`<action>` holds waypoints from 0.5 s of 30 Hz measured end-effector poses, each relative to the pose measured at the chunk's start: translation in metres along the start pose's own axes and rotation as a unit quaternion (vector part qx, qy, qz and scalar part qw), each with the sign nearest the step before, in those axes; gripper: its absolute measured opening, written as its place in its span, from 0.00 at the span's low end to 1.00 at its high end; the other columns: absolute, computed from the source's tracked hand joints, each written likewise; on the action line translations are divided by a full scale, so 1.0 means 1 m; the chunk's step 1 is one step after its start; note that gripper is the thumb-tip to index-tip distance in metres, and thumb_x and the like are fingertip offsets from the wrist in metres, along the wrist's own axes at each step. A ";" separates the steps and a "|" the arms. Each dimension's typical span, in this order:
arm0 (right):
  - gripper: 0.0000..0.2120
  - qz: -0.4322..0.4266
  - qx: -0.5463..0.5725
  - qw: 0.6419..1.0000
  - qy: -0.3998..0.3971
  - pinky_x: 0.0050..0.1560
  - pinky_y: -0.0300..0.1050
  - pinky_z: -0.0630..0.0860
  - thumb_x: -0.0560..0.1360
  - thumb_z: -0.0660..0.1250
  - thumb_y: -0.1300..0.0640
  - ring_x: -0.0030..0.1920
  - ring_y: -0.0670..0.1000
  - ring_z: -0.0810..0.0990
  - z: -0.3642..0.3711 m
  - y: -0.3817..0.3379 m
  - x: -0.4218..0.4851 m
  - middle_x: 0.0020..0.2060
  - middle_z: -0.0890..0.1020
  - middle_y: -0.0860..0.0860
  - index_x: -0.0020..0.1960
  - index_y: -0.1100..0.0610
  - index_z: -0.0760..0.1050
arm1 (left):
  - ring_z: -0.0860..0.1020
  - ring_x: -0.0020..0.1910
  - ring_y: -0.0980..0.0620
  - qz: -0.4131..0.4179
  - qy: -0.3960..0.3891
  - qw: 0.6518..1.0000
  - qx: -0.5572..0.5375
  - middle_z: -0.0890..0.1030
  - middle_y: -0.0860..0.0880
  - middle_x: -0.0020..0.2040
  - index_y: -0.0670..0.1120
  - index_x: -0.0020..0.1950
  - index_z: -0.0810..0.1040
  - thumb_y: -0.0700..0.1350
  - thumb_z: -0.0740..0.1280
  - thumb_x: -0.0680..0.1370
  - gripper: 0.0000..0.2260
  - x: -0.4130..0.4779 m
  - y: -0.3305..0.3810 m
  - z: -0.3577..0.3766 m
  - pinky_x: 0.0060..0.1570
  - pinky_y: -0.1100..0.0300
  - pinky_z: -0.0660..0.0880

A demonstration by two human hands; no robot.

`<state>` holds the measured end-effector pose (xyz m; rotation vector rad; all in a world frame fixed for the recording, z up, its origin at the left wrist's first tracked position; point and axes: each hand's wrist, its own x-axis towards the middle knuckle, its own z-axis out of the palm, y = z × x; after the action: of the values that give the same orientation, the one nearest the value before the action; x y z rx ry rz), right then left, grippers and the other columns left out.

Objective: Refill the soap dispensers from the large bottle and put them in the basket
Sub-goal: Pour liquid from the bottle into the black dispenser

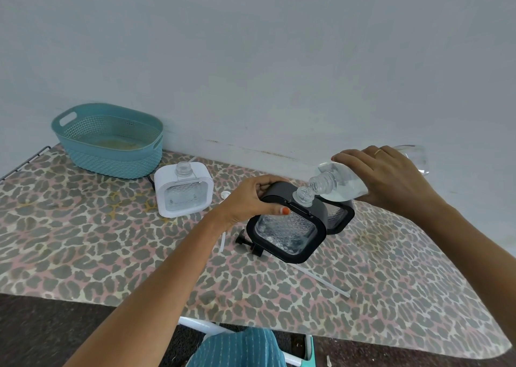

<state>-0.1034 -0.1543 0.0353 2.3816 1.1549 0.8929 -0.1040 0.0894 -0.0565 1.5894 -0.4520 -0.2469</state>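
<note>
1. Head cam: left hand [251, 199] has its fingers clenched round the black dispenser [287, 227], tilted on the worktop [83, 241].
2. Right hand [391, 179] grips the large bottle [339, 183], tipped w/ mouth right at the dispenser neck [303, 196].
3. Tip imo: keep mouths lined up, pour slow, stop before overflow.
4. White dispenser [183, 190] sits open near the basket [111, 140], which looks empty.

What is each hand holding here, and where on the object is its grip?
The left hand grips the black dispenser by its top edge. The right hand grips the large bottle around its body, tilted toward the dispenser's neck.
</note>
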 end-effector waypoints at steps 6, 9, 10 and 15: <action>0.40 0.000 0.001 1.000 -0.003 0.32 0.45 0.74 0.51 0.83 0.53 0.34 0.58 0.81 0.000 0.000 0.000 0.45 0.83 0.56 0.57 0.57 0.67 | 0.80 0.44 0.64 -0.002 0.003 1.000 -0.005 0.81 0.52 0.47 0.47 0.55 0.75 0.32 0.73 0.67 0.20 0.000 0.000 0.000 0.48 0.70 0.75; 0.40 0.000 -0.003 1.000 -0.004 0.32 0.45 0.74 0.50 0.83 0.53 0.34 0.58 0.81 0.000 0.000 0.000 0.45 0.84 0.56 0.57 0.57 0.67 | 0.80 0.43 0.65 -0.003 0.005 1.000 -0.004 0.80 0.53 0.46 0.47 0.55 0.75 0.32 0.72 0.67 0.20 -0.001 0.001 0.001 0.45 0.72 0.75; 0.40 0.000 -0.002 1.000 -0.004 0.32 0.45 0.74 0.50 0.83 0.53 0.34 0.58 0.81 0.000 0.000 -0.001 0.45 0.83 0.56 0.57 0.57 0.67 | 0.80 0.42 0.66 -0.003 0.005 1.000 -0.004 0.80 0.53 0.46 0.47 0.55 0.75 0.32 0.72 0.67 0.20 -0.001 0.001 0.001 0.45 0.72 0.74; 0.41 0.001 0.001 1.000 -0.008 0.33 0.46 0.74 0.50 0.83 0.54 0.35 0.59 0.81 0.001 0.001 -0.002 0.46 0.83 0.56 0.57 0.57 0.67 | 0.80 0.42 0.66 -0.004 0.003 1.000 -0.005 0.80 0.53 0.46 0.47 0.55 0.75 0.31 0.72 0.67 0.20 -0.001 0.001 0.002 0.45 0.72 0.74</action>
<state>-0.1035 -0.1566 0.0346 2.3872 1.1472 0.8723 -0.1058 0.0884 -0.0553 1.5831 -0.4384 -0.2496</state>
